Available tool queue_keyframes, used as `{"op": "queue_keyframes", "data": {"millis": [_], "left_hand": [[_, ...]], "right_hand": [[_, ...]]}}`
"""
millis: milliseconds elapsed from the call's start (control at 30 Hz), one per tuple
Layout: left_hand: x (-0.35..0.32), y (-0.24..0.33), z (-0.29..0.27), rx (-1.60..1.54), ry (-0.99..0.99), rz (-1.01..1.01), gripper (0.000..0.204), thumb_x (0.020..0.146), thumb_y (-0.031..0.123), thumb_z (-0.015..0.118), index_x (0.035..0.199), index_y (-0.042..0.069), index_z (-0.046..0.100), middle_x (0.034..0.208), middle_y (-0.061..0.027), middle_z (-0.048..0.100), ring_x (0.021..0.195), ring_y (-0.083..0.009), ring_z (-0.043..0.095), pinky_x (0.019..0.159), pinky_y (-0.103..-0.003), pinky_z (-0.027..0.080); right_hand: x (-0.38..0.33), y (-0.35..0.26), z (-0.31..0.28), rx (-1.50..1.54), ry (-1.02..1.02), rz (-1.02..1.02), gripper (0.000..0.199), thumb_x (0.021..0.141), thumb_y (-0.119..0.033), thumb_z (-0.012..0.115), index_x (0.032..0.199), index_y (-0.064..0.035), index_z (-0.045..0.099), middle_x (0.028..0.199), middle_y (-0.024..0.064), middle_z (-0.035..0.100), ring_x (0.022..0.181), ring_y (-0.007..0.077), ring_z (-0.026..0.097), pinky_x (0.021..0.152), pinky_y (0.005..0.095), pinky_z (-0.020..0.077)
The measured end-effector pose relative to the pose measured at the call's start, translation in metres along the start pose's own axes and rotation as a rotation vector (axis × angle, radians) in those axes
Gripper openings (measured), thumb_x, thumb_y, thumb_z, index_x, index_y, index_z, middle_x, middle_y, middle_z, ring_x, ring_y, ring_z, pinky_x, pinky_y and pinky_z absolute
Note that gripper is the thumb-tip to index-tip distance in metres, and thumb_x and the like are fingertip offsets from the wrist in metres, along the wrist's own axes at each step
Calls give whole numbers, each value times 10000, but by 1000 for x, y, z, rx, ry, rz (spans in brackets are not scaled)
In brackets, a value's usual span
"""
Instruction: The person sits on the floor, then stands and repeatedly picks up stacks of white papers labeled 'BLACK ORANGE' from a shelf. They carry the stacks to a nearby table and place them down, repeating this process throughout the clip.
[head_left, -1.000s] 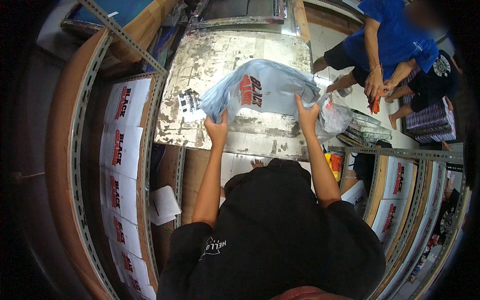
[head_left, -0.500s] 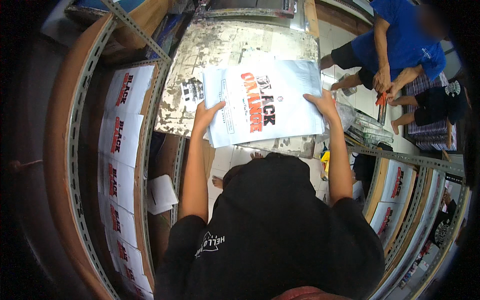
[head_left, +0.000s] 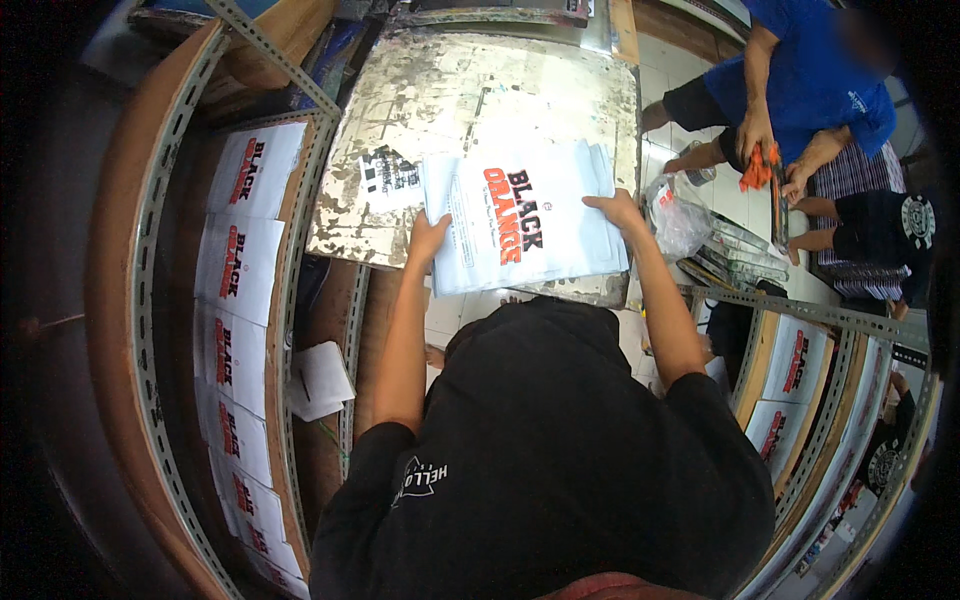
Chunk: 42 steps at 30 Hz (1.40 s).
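Note:
In front of me is a stack of flat printed plastic bags (head_left: 560, 225), pale bluish-white with black and orange-red lettering. My left hand (head_left: 428, 238) grips its left edge, thumb on top and fingers hidden below. At the right edge, my right hand (head_left: 618, 212) holds it the same way. The stack is over the near part of a worn, paint-stained white tabletop (head_left: 540, 90). Its layers are slightly fanned at the far right corner. A patch with black printing (head_left: 390, 175) lies on the tabletop left of the stack.
To my left, a slotted-metal shelf (head_left: 290, 330) carries rows of similar printed stacks (head_left: 245, 260); another rack (head_left: 790, 365) stands at right. A clear plastic bag (head_left: 678, 222) lies beside the table. A co-worker in blue (head_left: 820, 70) handles an orange-red cloth (head_left: 757, 170).
The stack has come a little nearer to me, and my right hand has moved left with its edge. The far edges look less even. The co-worker's cloth has been raised.

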<state>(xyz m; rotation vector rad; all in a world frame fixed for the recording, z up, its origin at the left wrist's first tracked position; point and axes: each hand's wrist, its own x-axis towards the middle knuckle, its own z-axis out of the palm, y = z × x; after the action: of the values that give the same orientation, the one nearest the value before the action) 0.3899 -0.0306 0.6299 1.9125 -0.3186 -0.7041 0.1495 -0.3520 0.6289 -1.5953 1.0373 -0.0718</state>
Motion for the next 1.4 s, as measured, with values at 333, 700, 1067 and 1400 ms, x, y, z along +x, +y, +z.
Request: {"op": "queue_keyframes", "data": {"millis": [333,700,1067,1400], "left_hand": [[-38,81,-1,-306,327,473,570,914,177,706,1345,-115,475,1227,-240,614,1142,-300,589,1029,-386,413],[0,80,7,-56,374,599,463,976,193,583,1287,-133,478,1182,-339,614,1146,-420,597,1003,-427,425],[42,16,-1,155,25,-75,483,838,218,646,1235,-54,596,1122,-215,691,1015,-288,674,888,-378,520],[26,7,9,380,380,123,719,831,302,721,1398,-26,426,1304,-274,556,1236,-412,522,1039,-476,433]], "right_hand": [[-48,-82,5,362,387,-367,358,801,-238,844,986,29,696,917,79,715,827,190,658,814,333,512],[-23,-76,20,128,567,-603,430,816,-271,823,1030,73,680,966,143,728,867,216,677,829,346,513],[24,-40,-19,-51,6,-54,528,757,-210,788,1136,124,635,954,191,720,833,267,715,761,360,573],[-2,13,-32,-329,820,-452,572,854,-359,775,1275,-22,585,1157,185,640,1010,336,630,882,459,517]]}}
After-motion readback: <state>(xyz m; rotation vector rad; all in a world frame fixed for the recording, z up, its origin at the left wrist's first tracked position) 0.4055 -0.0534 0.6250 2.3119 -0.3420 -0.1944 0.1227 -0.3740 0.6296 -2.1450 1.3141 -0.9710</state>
